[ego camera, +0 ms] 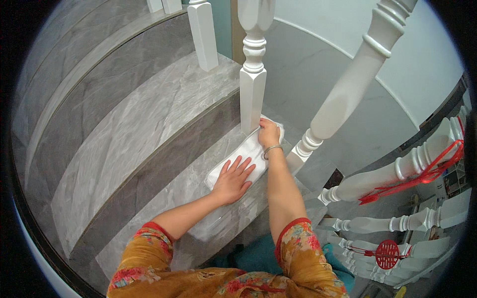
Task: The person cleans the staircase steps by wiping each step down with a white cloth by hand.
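A folded white cloth (241, 149) lies along a grey marble-patterned stair tread (169, 203), reaching past the foot of a white baluster (253, 100). My left hand (231, 183) rests flat on the near end of the cloth, fingers spread. At the far end, my right hand (269, 133) has its fingers curled onto the cloth, close against the right side of the baluster's square base. A metal bangle (273, 149) circles my right wrist. Part of the cloth is hidden under both hands.
Higher curved steps (149, 111) rise to the left, with another white baluster (203, 41) on the step above. A slanting baluster (344, 93) stands right of my right forearm. More balusters (387, 171) descend at right, one tied with red ribbon (413, 180), another with a red round ornament (387, 254).
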Action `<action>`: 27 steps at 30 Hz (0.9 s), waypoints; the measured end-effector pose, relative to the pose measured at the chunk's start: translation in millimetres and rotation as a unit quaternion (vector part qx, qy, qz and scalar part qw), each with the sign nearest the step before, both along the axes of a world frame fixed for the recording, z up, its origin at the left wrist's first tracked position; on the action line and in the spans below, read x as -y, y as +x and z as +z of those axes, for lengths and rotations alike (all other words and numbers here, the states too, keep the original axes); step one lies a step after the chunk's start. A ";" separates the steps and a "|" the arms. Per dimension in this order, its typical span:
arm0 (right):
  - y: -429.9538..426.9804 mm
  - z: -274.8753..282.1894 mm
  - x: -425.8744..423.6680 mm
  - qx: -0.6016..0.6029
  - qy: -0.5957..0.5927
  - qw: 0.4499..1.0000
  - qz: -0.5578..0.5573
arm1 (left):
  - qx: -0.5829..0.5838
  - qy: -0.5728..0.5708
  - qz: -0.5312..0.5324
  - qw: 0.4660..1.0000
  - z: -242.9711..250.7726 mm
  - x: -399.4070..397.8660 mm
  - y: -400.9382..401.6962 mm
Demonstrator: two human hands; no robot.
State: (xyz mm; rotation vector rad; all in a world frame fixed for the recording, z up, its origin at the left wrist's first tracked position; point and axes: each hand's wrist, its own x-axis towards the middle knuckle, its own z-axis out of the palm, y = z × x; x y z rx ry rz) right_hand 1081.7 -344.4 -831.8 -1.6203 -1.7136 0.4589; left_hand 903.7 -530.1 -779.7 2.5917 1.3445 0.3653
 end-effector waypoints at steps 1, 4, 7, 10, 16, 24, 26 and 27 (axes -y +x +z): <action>-4.1 3.6 -7.4 -0.005 -0.003 1.000 0.002 | 0.001 0.003 0.003 1.000 -2.2 -4.6 2.2; -7.0 15.2 -19.3 -0.027 -0.077 0.995 0.054 | -0.004 0.006 0.008 1.000 -7.0 -15.1 13.9; -16.4 22.8 -13.3 0.049 -0.060 0.996 0.042 | 0.001 0.003 0.012 1.000 -7.3 -20.6 20.7; -29.3 32.5 1.6 0.130 -0.117 0.984 -0.034 | 0.031 0.006 0.015 0.999 -5.3 -23.4 21.2; -29.0 25.8 57.8 0.184 -0.076 0.973 -0.118 | 0.002 0.012 -0.009 1.000 -6.2 -18.8 16.6; -64.6 41.7 159.0 0.227 -0.097 0.964 -0.096 | -0.030 -0.014 -0.077 0.996 4.4 72.0 -38.3; -64.6 34.7 191.6 0.204 -0.063 0.974 -0.070 | -0.040 -0.024 -0.081 0.996 9.2 102.6 -48.1; -64.0 33.6 208.3 0.181 -0.027 0.982 -0.041 | -0.045 -0.021 -0.084 0.995 10.3 118.3 -53.3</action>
